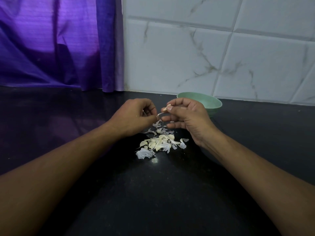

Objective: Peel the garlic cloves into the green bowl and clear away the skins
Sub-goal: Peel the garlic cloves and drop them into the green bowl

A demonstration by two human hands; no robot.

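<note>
Where the view begins at the left, a purple curtain [59, 43] hangs down to the back edge of a dark counter [51, 120], which runs across the whole width. Both bare forearms reach forward over this counter, and the 2 hands meet near its middle, raised above the surface. The left hand [134, 114] is knuckles-up with its fingers curled; its thumb and forefinger pinch a thin strip of skin [159, 114]. That strip runs to the right and reaches a garlic clove [166, 107], pale and partly bare. Directly below and nearer the camera, a heap of cloves and skins [158, 143] lies loose on the counter, between the 2 wrists. Cream cloves sit at its centre, and papery white scraps are scattered around the edges. A small bright glint shows on the counter just in front of the heap. The right hand [185, 116] grasps the clove between thumb tip and forefinger, with the remaining fingers curled beneath. Behind this hand, and partly hidden by it, a green bowl [211, 103] stands upright on the counter close to the wall. Its contents cannot be told from this angle. A white marbled tile wall [221, 57] fills the right background.
</note>
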